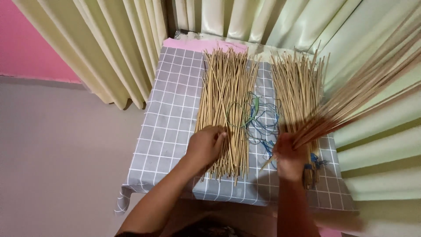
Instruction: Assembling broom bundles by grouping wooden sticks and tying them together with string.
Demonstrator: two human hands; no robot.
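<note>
The fingers (218, 139) of the left hand (205, 147) are curled down onto the near part of a flat pile of thin straw-coloured sticks (226, 109), pressing or gripping a few of them; exactly how many they pinch cannot be told. The right hand (287, 158) is closed in a fist around the base of a bundle of sticks (359, 94) that fans up and away to the right, blurred along its length. Between the two hands lies a loose tangle of blue and green strings (258, 118), touching the right edge of the left pile. Behind the right hand a second pile of sticks (298, 87) lies lengthwise, just beside the strings and apart from the first pile. A small dark object with a blue bit (310, 173) sits close to the right wrist; its kind is unclear. All of it rests on a tabletop under a grey cloth with a white grid (171, 114), with a pink strip at its far edge. Pale yellow-green curtains (131, 44) hang behind and to the right, and a pink wall (26, 39) shows at the far left.
</note>
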